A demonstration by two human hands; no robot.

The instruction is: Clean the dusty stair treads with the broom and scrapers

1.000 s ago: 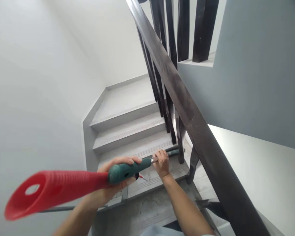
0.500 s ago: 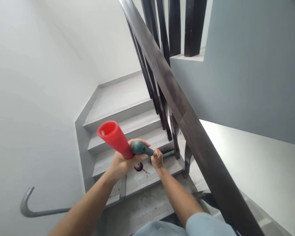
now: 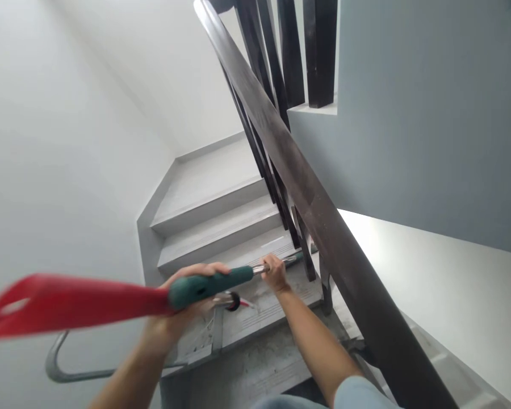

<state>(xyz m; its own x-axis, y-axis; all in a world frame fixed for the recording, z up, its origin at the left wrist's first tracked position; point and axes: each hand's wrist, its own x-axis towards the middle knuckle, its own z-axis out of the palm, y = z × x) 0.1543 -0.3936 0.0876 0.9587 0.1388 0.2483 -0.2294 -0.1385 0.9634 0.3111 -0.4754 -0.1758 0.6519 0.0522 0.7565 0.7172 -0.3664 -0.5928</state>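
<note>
A long pole (image 3: 260,268) lies across both hands, with a green grip and a red end piece (image 3: 85,301) that has a slot in it and points left, blurred. My left hand (image 3: 170,326) is closed round the pole where the red piece meets the green grip (image 3: 232,278). Further along, my right hand (image 3: 275,274) wraps round the bare metal part of the pole. The pole's far end reaches toward the balusters. Under my left hand shows a metal tube (image 3: 225,298) with a black ring and a red tip; whether the hand holds it I cannot tell.
Pale steps (image 3: 221,196) climb ahead beside a white wall (image 3: 68,170). A dark handrail (image 3: 298,176) with dark balusters slopes down along my right. At lower left, a bent grey bar (image 3: 55,369) stands by the wall. The lower step (image 3: 238,369) has dirt on it.
The red end piece has swung left and down, from slanting up to nearly level. My left hand has moved left, exposing more of the green grip and metal. The right hand stays nearly in place.
</note>
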